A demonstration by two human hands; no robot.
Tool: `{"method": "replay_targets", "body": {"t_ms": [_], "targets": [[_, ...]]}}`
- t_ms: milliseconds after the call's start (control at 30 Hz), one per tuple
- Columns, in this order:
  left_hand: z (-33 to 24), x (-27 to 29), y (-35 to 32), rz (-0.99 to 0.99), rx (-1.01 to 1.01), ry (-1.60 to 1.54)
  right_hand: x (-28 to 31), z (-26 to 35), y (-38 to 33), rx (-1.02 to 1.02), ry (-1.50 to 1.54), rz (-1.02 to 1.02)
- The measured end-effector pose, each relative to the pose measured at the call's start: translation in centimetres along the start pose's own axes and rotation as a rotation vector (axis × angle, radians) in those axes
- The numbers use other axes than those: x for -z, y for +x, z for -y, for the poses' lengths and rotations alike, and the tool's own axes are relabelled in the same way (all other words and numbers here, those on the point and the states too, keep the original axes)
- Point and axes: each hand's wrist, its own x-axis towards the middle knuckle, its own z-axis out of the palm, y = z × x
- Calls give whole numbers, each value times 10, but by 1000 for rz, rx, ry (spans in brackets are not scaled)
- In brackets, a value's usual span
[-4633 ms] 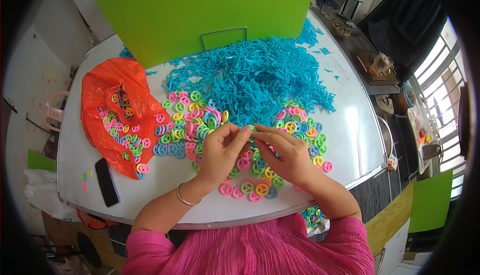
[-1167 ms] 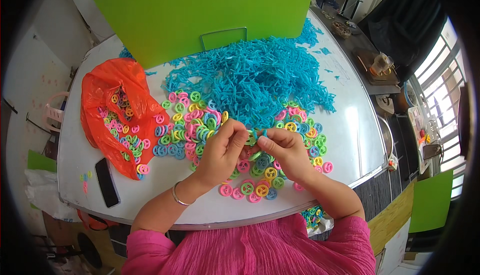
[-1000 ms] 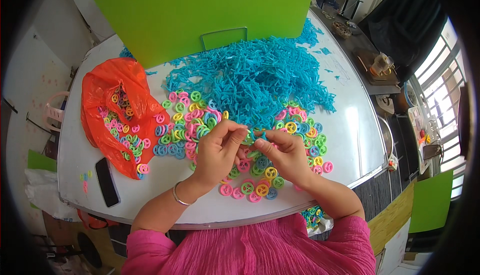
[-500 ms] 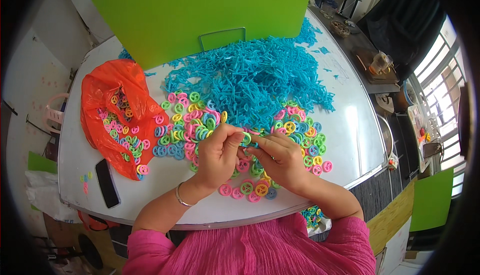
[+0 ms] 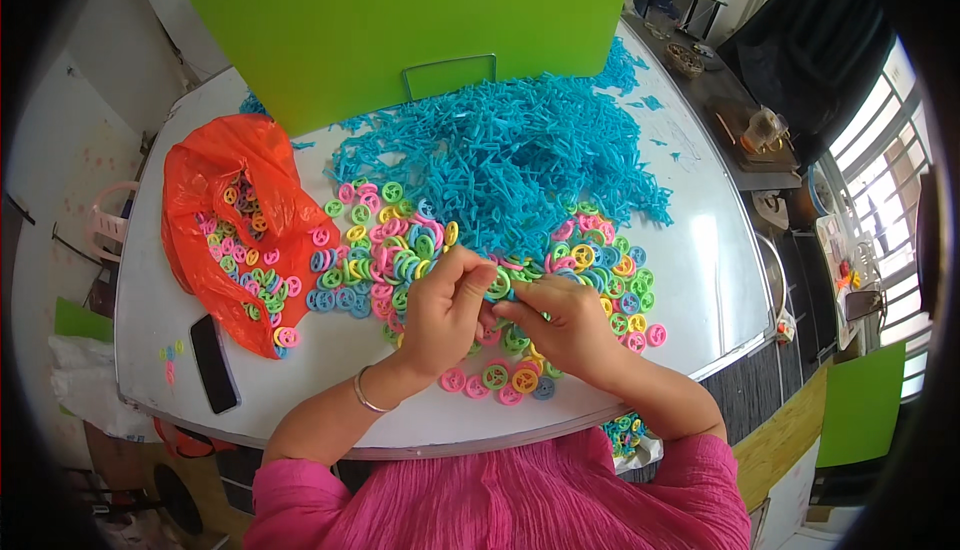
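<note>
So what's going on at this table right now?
A person in a pink top works at a white table. The left hand pinches a green plastic wheel, and the right hand meets it at the fingertips, seemingly with a small blue piece. Around them lie coloured wheels, behind them a heap of blue plastic sticks, and to the left an orange bag of more wheels and a black phone.

Pink, green, yellow and blue rings (image 5: pixel 400 250) (plain, no pattern), turquoise sticks (image 5: pixel 500 155), orange bag (image 5: pixel 230 180), white surface (image 5: pixel 710 260).
</note>
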Motion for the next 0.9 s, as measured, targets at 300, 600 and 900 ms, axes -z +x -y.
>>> {"method": "replay_targets", "body": {"t_ms": [300, 600, 900], "targets": [[-5, -8, -2, -86, -66, -146, 0, 4, -1, -190, 361, 47], [16, -7, -7, -173, -364, 286, -20, -4, -4, 21, 35, -164], [22, -14, -14, -201, -89, -155, -9, 6, -2, -189, 160, -1]]}}
